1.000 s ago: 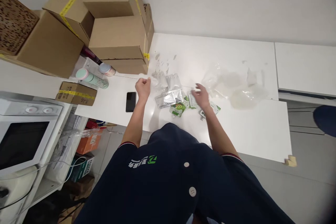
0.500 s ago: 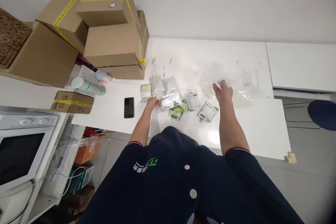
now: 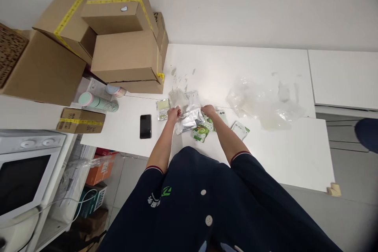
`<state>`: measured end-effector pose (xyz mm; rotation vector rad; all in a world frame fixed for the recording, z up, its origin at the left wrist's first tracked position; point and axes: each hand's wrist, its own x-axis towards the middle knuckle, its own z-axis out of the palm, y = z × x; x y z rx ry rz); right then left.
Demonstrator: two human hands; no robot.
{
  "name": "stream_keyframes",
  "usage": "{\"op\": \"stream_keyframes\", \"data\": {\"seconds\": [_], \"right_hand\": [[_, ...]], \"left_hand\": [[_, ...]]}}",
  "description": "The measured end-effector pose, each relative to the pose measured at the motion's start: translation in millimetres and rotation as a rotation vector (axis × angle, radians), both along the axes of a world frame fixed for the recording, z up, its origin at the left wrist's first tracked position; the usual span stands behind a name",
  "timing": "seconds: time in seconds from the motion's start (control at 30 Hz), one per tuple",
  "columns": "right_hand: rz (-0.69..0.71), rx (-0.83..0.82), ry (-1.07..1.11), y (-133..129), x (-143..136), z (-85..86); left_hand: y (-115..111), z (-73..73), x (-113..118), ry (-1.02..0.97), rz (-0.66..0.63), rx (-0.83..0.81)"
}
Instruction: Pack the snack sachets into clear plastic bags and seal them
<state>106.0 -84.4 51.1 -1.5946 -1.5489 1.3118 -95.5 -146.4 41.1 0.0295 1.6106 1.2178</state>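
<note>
Mainly, crowding is the risk: green pouch (image 3: 201, 132) lies nearest the body, up against the silver packet (image 3: 184, 125), so tugging one could drag the other. Phone (image 3: 145, 126) sits off left; an elbow knock could shift it toward the front edge. White pouch (image 3: 240, 130) lies just right of the right forearm; a sideways sweep could shove it. Left hand (image 3: 173, 113) is at the silver packet's left end, fingers bunched; can't tell if they clamp anything. Right hand (image 3: 208, 111) is at the pile's right side, fingers curled in, grip also unclear. Foil looks slick, so a weak pinch could slip. Clear packet (image 3: 178, 99) lies just beyond. Desk (image 3: 295, 153) is white, seamed, with grey marks (image 3: 173, 71) further back. Crumpled clear plastic (image 3: 273, 106) spreads at right. Behind: cardboard boxes (image 3: 124, 53) stacked left, plain pale wall (image 3: 251, 4).
</note>
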Motion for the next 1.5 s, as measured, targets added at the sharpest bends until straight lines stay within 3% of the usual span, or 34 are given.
{"op": "stream_keyframes", "data": {"seconds": [0.1,0.23,0.37,0.53,0.63,0.8,1.03,1.27,1.37,1.5], "right_hand": [[0.106,-0.098,-0.062,12,-6,23.2],[0.207,-0.071,-0.059,26,-13,64.2],[0.237,0.003,0.02,22,-9,95.7],[0.177,0.076,0.131,3,11,120.2],[0.114,0.091,0.258,-6,30,131.7],[-0.018,0.133,0.277,-22,69,145.5],[-0.17,0.079,0.38,-60,110,146.4],[-0.34,0.11,0.442,-74,133,140.2],[-0.397,0.289,0.469,-60,146,143.4],[-0.491,0.536,0.582,-27,176,140.8]], "left_hand": [[12,38.4,-19,0.053,-0.048,0.155],[13,91.0,-48,-0.019,-0.053,0.249],[-11,117.9,-59,-0.126,-0.098,0.23],[-40,128.2,-55,-0.14,-0.1,0.242],[-47,135.8,-52,-0.139,-0.11,0.26],[-54,152.3,-46,-0.063,-0.144,0.334],[-67,178.6,-39,0.044,-0.073,0.42],[-60,207.7,-14,0.0,-0.17,0.575],[-50,199.8,7,-0.063,-0.214,0.64],[-45,164.0,29,-0.133,-0.198,0.678]]}}
